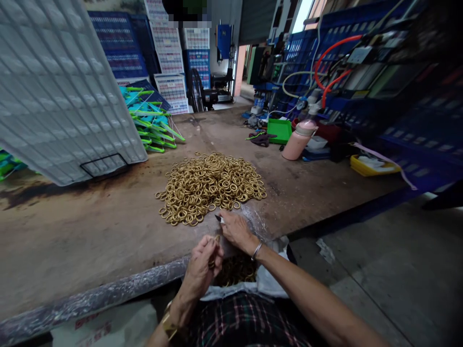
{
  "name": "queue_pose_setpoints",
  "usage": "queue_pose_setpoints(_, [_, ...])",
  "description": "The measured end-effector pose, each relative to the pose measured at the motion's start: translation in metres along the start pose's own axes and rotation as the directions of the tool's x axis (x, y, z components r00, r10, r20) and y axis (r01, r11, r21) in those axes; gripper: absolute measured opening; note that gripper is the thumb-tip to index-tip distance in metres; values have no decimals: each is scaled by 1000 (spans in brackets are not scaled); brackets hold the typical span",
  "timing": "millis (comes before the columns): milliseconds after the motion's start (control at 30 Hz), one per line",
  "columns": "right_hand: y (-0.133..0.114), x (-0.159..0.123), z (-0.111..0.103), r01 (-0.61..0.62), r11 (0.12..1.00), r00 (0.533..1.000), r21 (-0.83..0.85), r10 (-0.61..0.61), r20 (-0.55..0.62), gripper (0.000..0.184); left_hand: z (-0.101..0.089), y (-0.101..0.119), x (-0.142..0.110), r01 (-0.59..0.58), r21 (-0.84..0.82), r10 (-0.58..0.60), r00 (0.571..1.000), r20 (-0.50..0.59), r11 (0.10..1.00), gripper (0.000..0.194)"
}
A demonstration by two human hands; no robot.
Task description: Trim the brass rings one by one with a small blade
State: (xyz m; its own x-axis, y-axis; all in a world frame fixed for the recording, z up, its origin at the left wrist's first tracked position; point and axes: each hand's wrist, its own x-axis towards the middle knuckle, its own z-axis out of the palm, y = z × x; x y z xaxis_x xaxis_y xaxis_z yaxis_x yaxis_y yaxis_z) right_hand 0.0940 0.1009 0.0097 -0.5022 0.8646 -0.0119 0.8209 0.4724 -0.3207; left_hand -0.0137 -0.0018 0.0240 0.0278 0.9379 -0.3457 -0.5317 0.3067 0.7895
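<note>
Worn surface (90, 241) — left hand (203, 260) pinching a ring (217, 238), right hand (237, 231) gripping a dark-tipped tool (219, 218) — slack pinching could drop the ring.

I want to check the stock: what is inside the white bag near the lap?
The white bag shows dark ring-like pieces at its opening; whatever lies beneath them is covered.

Dim light, stretched edges
Far beyond the fingers (209, 246), rightward, a bright opening (303, 16) glares; well right, blue crates (423, 120) blur into shadow; faint sheen marks the table (108, 231) beside the fingers.
</note>
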Motion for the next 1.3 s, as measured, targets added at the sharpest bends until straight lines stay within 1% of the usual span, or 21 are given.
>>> queue_pose_setpoints(100, [-8,15,3,21,1000,999,-5,-21,-45,28,-6,-1,2,5,-48,-7,999,-50,999,32])
queue_pose_setpoints(267, [-17,32,4,-26,993,1000,-117,25,-3,22,-15,3,3,-46,-77,41,997,-62,996,25])
queue_pose_setpoints(333, [-16,33,4,-33,991,999,-130,33,-5,23,-17,6,3,-44,-121,38,998,-49,992,22])
queue_pose_setpoints(400, [-13,30,3,-37,991,999,-126,36,-14,24,-19,10,5,-15,-177,10,1000,-25,984,22])
queue_pose_setpoints(533, [-2,18,4,-9,998,1000,-62,10,14,22,-20,15,7,62,-273,-70,997,-18,960,19])
queue_pose_setpoints(600, [3,12,2,-14,1000,1000,22,14,14,17,-22,16,9,95,-307,-105,994,-16,947,23])
queue_pose_setpoints(667, [6,8,-1,-10,982,1000,187,9,2,12,-24,16,11,116,-339,-119,993,11,934,27])
queue_pose_setpoints(700, [6,5,-4,5,955,1000,297,-5,-3,13,-25,17,13,122,-358,-120,992,28,926,26])
queue_pose_setpoints(767, [5,1,-11,35,858,999,512,-41,1,16,-27,17,15,126,-393,-117,992,47,911,17])
queue_pose_setpoints(833, [3,-3,-18,30,757,998,653,-61,25,17,-26,18,18,110,-398,-113,993,14,911,15])
queue_pose_setpoints(900, [1,-7,-25,11,699,994,715,-87,69,17,-23,18,19,53,-335,-82,994,-72,941,20])
queue_pose_setpoints(967, [0,-10,-29,4,670,984,743,-136,117,16,-20,17,21,-25,-209,-6,989,-146,978,22])
queue_pose_setpoints(1000, [0,-11,-31,3,658,978,753,-160,137,15,-19,16,21,-63,-137,41,987,-158,989,24])
queue_pose_setpoints(1067, [-1,-11,-30,2,641,966,768,-199,164,15,-17,14,21,-102,9,102,985,-137,995,30])
queue_pose_setpoints(1167, [-3,-11,-27,2,623,961,782,-216,170,14,-17,11,21,-82,198,104,990,-100,977,31])
queue_pose_setpoints(1233, [-6,-11,-23,-31,607,971,794,-171,168,12,-18,10,21,-64,233,90,991,-103,970,30])
queue_pose_setpoints(1300, [-9,-12,-20,-92,582,980,808,-93,179,11,-18,8,21,-60,191,82,990,-111,980,31])
